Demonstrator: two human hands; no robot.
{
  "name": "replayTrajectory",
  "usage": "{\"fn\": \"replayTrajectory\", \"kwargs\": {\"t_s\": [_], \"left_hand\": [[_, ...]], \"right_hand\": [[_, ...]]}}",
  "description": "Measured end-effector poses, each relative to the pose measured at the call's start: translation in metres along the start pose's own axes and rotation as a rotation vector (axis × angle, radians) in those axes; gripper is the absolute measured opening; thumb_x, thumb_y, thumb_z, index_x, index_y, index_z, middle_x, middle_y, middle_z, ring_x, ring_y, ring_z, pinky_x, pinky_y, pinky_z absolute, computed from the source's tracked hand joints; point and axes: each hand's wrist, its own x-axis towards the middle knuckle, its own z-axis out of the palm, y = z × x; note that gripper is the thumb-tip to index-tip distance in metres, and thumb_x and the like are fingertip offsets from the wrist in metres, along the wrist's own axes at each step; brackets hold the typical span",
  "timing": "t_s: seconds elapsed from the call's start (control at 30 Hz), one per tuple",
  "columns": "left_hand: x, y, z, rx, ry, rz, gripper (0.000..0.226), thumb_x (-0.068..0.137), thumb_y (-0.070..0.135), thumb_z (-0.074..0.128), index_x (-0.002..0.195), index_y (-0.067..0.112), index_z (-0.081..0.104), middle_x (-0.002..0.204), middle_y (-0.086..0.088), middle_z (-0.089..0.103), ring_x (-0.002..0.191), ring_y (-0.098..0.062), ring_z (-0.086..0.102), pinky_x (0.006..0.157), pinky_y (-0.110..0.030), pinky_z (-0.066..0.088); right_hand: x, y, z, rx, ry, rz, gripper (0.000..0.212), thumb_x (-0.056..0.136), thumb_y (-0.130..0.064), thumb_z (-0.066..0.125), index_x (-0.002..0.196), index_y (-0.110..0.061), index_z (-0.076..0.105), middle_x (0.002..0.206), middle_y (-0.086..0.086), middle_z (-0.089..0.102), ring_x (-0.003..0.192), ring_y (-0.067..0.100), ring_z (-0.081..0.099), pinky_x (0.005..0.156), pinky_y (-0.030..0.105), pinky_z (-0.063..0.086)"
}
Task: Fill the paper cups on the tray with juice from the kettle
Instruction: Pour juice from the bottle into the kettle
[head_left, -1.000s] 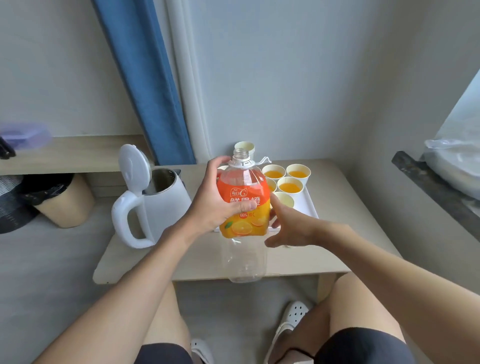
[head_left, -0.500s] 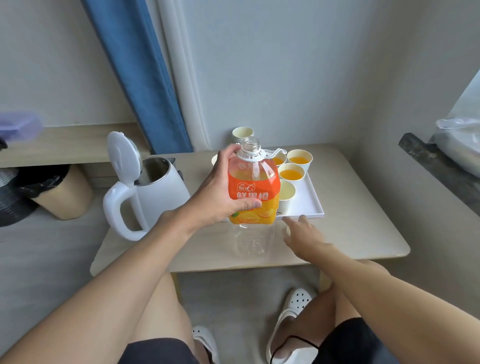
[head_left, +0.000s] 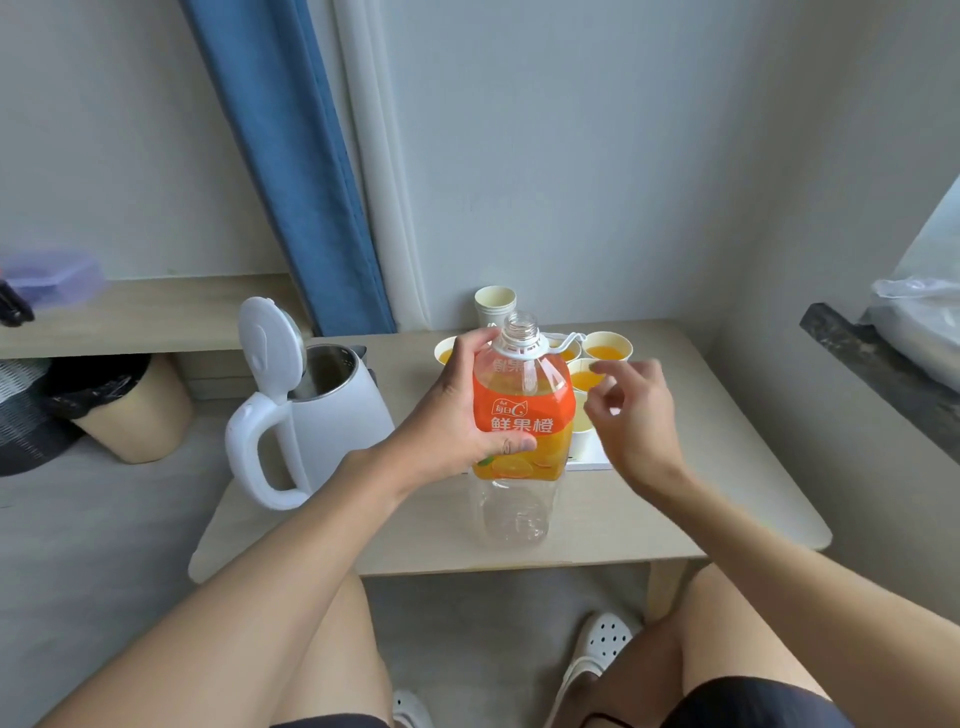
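My left hand (head_left: 457, 415) grips an uncapped, nearly empty juice bottle (head_left: 522, 415) with an orange label, held upright at the table's front. Behind it a white tray (head_left: 592, 462) holds several paper cups; two at the right (head_left: 605, 353) (head_left: 587, 379) and one at the left (head_left: 444, 356) show orange juice. The bottle hides the others in part. My right hand (head_left: 639, 415) hovers just right of the bottle with curled, blurred fingers; whether it holds anything is unclear. The white kettle (head_left: 332, 415) stands left of the bottle, lid up.
A stack of empty paper cups (head_left: 494, 304) stands by the back wall. The small table (head_left: 701, 467) has rounded edges. A lined bin (head_left: 130, 410) sits under a shelf (head_left: 130, 317) at left. A dark ledge (head_left: 883, 374) with a plastic bag (head_left: 924, 312) is at right.
My right hand left the bottle, dropped to the table by the tray's front edge, then rose to beside the bottle. My left hand kept its grip on the bottle throughout.
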Motion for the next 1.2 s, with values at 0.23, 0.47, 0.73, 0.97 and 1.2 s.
{"fn": "replayTrajectory", "kwargs": {"t_s": [0.23, 0.47, 0.73, 0.97, 1.2], "left_hand": [[-0.001, 0.010, -0.004, 0.024, -0.014, -0.065, 0.103, 0.071, 0.026, 0.096, 0.128, 0.060, 0.018, 0.144, 0.009, 0.045, 0.129, -0.014, 0.055, 0.109, -0.042, 0.051], [-0.002, 0.013, -0.005, 0.014, -0.005, -0.082, 0.102, 0.068, 0.023, 0.097, 0.117, 0.065, 0.019, 0.141, 0.011, 0.047, 0.129, -0.017, 0.056, 0.110, -0.046, 0.050], [-0.003, 0.013, -0.005, 0.010, -0.016, -0.091, 0.099, 0.068, 0.023, 0.097, 0.115, 0.065, 0.021, 0.130, 0.022, 0.047, 0.126, -0.015, 0.057, 0.109, -0.044, 0.051], [-0.002, 0.012, -0.004, 0.024, -0.025, -0.103, 0.102, 0.069, 0.024, 0.097, 0.123, 0.060, 0.018, 0.131, 0.020, 0.047, 0.127, -0.014, 0.055, 0.109, -0.041, 0.051], [-0.003, 0.011, -0.005, 0.032, -0.033, -0.098, 0.101, 0.072, 0.022, 0.095, 0.130, 0.054, 0.018, 0.128, 0.025, 0.044, 0.122, -0.008, 0.055, 0.100, -0.027, 0.049]], "right_hand": [[0.032, -0.096, -0.043, 0.246, 0.026, -0.131, 0.008, 0.088, -0.019, 0.067, 0.096, -0.021, 0.069, 0.095, -0.011, 0.066, 0.084, 0.001, 0.060, 0.074, 0.013, 0.046], [0.032, -0.107, -0.028, 0.106, -0.196, -0.207, 0.011, 0.084, -0.025, 0.074, 0.093, -0.020, 0.071, 0.091, -0.010, 0.069, 0.085, 0.001, 0.060, 0.072, 0.017, 0.046], [0.042, -0.109, -0.036, 0.057, -0.366, -0.256, 0.008, 0.085, -0.019, 0.074, 0.087, -0.020, 0.066, 0.099, -0.008, 0.072, 0.092, 0.007, 0.065, 0.085, 0.029, 0.053], [0.041, -0.108, -0.037, 0.002, -0.386, -0.338, 0.013, 0.086, -0.015, 0.072, 0.089, -0.014, 0.059, 0.095, -0.009, 0.066, 0.084, 0.006, 0.061, 0.074, 0.023, 0.051], [0.036, -0.113, -0.031, -0.077, -0.327, -0.402, 0.023, 0.086, -0.030, 0.072, 0.093, -0.014, 0.058, 0.095, 0.001, 0.056, 0.081, 0.014, 0.054, 0.061, 0.013, 0.038]]}}
